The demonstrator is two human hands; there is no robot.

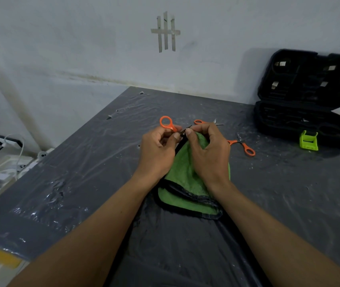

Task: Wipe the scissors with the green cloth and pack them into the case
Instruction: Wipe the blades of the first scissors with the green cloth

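My left hand [158, 151] grips a pair of small orange-handled scissors [166, 122], one finger ring sticking up above my fingers. My right hand [208, 151] holds the green cloth [185, 183], its fingertips pinching cloth against the blade tip. The cloth hangs down onto the table between my wrists. A second pair of orange scissors [198, 122] lies just behind my right hand, mostly hidden. A third pair [244, 146] lies to the right. The black case [301, 121] stands open at the far right, lid leaning on the wall.
The table [82, 172] is covered in dark grey plastic sheeting. A bright green latch [308, 140] sits on the case's front edge. Off the table's left edge, a power strip with white cables [7, 141] lies on the floor. The wall runs along the far side.
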